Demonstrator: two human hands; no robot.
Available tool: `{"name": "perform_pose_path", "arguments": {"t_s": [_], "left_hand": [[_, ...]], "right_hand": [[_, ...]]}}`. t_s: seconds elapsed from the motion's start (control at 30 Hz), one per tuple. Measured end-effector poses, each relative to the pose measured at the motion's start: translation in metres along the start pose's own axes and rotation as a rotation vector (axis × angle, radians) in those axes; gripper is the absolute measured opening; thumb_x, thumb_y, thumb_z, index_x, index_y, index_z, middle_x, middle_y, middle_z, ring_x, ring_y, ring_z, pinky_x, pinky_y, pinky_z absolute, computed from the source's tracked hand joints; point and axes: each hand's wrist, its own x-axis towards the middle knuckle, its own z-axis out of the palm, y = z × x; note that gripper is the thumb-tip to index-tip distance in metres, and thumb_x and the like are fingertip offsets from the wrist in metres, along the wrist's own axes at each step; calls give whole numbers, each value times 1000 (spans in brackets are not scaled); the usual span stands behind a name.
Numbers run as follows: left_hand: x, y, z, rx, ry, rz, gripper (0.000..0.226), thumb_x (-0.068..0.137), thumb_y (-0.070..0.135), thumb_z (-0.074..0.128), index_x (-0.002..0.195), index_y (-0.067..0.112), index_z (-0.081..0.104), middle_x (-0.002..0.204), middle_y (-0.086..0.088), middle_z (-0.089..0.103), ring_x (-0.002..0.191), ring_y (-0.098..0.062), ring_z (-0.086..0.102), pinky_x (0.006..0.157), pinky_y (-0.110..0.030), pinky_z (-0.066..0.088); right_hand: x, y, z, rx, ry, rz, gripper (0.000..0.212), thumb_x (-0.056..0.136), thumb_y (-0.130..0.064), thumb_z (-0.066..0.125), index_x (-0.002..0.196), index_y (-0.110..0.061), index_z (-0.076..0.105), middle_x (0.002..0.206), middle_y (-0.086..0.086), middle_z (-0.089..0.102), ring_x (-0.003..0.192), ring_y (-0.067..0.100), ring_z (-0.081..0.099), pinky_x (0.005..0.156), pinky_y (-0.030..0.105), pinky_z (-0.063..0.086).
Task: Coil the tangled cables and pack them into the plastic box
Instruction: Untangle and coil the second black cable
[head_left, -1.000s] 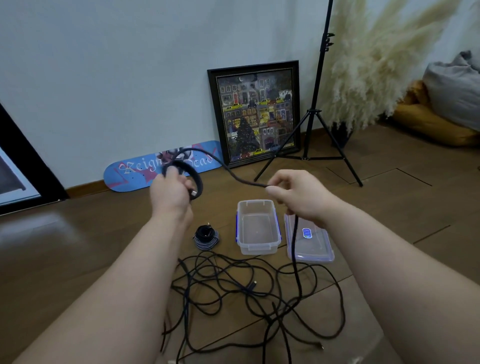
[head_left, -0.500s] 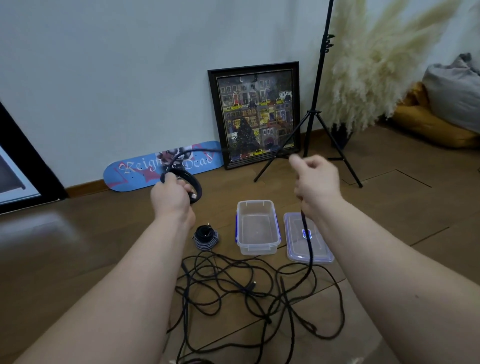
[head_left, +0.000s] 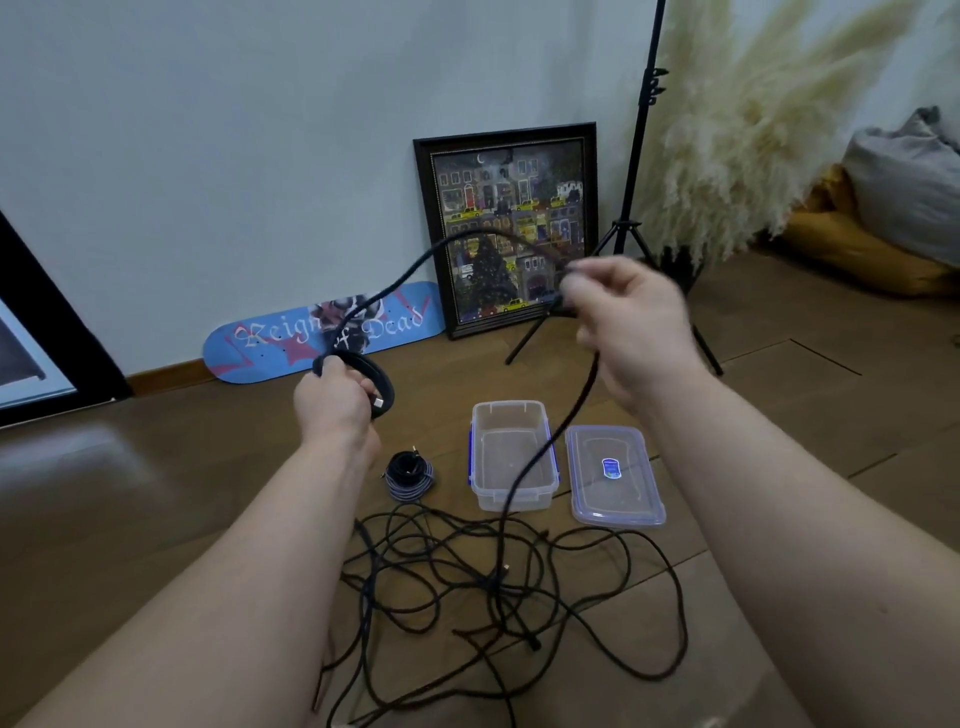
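Black cable (head_left: 550, 457) (part coiled) arcs between hands.

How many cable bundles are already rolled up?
2. One coil is in the left hand, not finished; one finished coil lies on the floor left of the plastic box.

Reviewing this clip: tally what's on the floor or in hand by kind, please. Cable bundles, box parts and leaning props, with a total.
Cable being coiled, held in left hand and right hand: 1
Finished coil on floor: 1
Tangled pile (strands not countable): 1
Plastic box: 1
Lid: 1
Skateboard deck: 1
Framed picture: 1
Total: 7
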Motion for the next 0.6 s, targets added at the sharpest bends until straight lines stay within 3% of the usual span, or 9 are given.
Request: {"name": "perform_pose_path", "arguments": {"t_s": [0.03,0.07,0.1,0.2,0.27,0.33,0.43,0.53,0.6], "left_hand": [[-2,-1,2,3,-17,-1,23,102,8,36,82,15,43,65,1,38,54,-10,34,59,-27,34],[-3,-2,4,9,-30,3,23,102,8,35,82,15,43,65,1,37,54,-10,34,59,-27,33],[-4,-3,4,16,-36,6,23,102,8,35,81,15,42,64,1,37,54,-10,34,58,-27,33],[-5,-4,2,85,-79,44,24,100,7,36,78,16,38,63,2,36,55,-11,33,59,-27,32],[-6,-4,2,163,-147,108,26,99,7,36,76,17,36,61,3,35,55,-11,33,58,-27,31],[-9,-2,3,241,-216,183,27,101,8,36,75,18,36,58,4,35,54,-10,33,56,-26,31],[-18,-4,5,336,-342,234,32,102,10,38,71,19,35,50,11,37,55,-12,34,58,-29,32],[-35,-6,12,353,-492,176,34,102,11,39,69,17,37,49,11,42,57,-15,37,63,-33,36],[-44,-4,17,284,-598,90,31,104,13,39,73,16,42,52,8,44,55,-14,41,68,-35,39]], "right_hand": [[3,-3,-3,100,103,-16,14,91,-6,62,86,-19,64,74,0,56,51,4,46,47,18,34],[5,0,-7,31,170,-43,13,92,-9,63,84,-20,65,75,0,59,53,6,49,49,20,37],[7,7,-11,-247,159,-71,11,92,-14,63,85,-21,66,79,0,62,62,10,55,57,23,41],[-6,36,-15,-1233,-280,14,18,97,-25,55,107,-25,70,103,0,70,92,20,61,79,31,51],[-13,30,-11,-1364,-486,-32,21,97,-27,52,109,-26,70,104,-4,69,95,19,60,78,31,50],[-16,11,-5,-1229,-689,-62,18,96,-27,56,102,-25,73,93,-11,68,89,11,60,74,25,47],[-24,1,-1,-754,-899,171,15,94,-21,61,86,-28,73,74,-15,62,65,0,53,61,14,39],[-24,6,2,-167,-744,296,18,96,-10,55,86,-16,69,68,-2,49,55,8,33,51,20,22],[-21,9,6,72,-596,359,17,97,-8,50,88,-10,65,72,0,45,56,8,27,51,20,16]]}}
